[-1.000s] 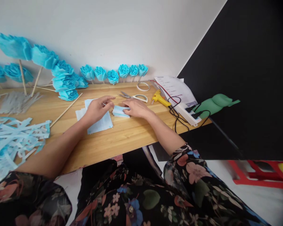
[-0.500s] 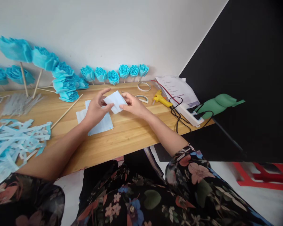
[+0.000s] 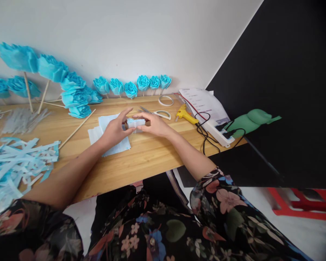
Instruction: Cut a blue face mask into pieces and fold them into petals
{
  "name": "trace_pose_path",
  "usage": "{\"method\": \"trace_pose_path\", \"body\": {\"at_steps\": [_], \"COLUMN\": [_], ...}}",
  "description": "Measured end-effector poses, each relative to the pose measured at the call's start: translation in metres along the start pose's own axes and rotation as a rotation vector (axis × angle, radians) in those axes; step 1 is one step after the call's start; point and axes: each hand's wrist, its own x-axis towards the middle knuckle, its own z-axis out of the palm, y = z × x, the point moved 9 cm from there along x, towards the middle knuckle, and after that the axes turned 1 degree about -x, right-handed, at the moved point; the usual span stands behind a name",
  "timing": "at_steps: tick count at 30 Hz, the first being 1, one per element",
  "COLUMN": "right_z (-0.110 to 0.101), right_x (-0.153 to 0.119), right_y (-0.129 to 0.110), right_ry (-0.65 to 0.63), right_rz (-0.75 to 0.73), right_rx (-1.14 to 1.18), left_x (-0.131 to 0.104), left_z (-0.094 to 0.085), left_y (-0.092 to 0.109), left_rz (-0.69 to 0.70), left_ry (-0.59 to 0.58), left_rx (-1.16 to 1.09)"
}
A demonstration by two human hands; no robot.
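Observation:
A small pale blue paper piece (image 3: 136, 124) is held between both hands above the middle of the wooden table. My left hand (image 3: 117, 129) grips its left side, thumb below and fingers above. Its right side is pinched by my right hand (image 3: 153, 124). Under and beside my left hand lie flat pale blue sheets (image 3: 121, 145). Scissors (image 3: 162, 114) with pale handles rest just behind my right hand, blades pointing left.
Blue paper flowers (image 3: 116, 86) line the wall. Blue strips (image 3: 21, 156), clear sticks (image 3: 25, 119) and a wooden stick (image 3: 77, 128) lie left. Rightward are a tape ring (image 3: 166, 100), yellow glue gun (image 3: 187, 114), papers (image 3: 203, 103) and white power strip (image 3: 220, 133).
Both hands have tilted the paper piece from facing up to nearly edge-on. My right hand's fingers now reach over its top, and the scissor blades have come into view.

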Motion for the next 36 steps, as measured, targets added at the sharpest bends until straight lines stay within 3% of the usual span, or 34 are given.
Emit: {"method": "trace_pose_path", "body": {"at_steps": [10,17,19,24,27,31,36], "right_z": [-0.001,-0.004,-0.003,0.008,0.004,0.000,0.009], "right_x": [0.001,0.000,0.001,0.002,0.002,0.002,0.004], "right_y": [0.004,-0.003,0.001,0.018,0.014,0.007,0.014], "right_ry": [0.045,0.072,0.077,-0.016,0.020,0.080,0.064], "right_rz": [0.060,0.010,0.017,0.080,0.061,0.040,0.066], "right_rx": [-0.031,-0.020,-0.048,-0.087,-0.014,0.242,0.321], "left_x": [-0.002,-0.010,-0.010,-0.005,-0.004,-0.003,-0.002], "left_z": [-0.016,-0.028,-0.023,-0.001,-0.004,-0.019,-0.014], "left_y": [0.016,0.045,0.043,0.026,0.021,0.006,-0.003], "left_rz": [0.059,0.282,0.297,0.203,0.129,-0.031,-0.146], "left_ry": [0.100,0.203,0.185,0.003,0.021,0.189,0.235], "left_rx": [-0.146,0.202,0.254,0.274,0.152,-0.259,-0.675]}}
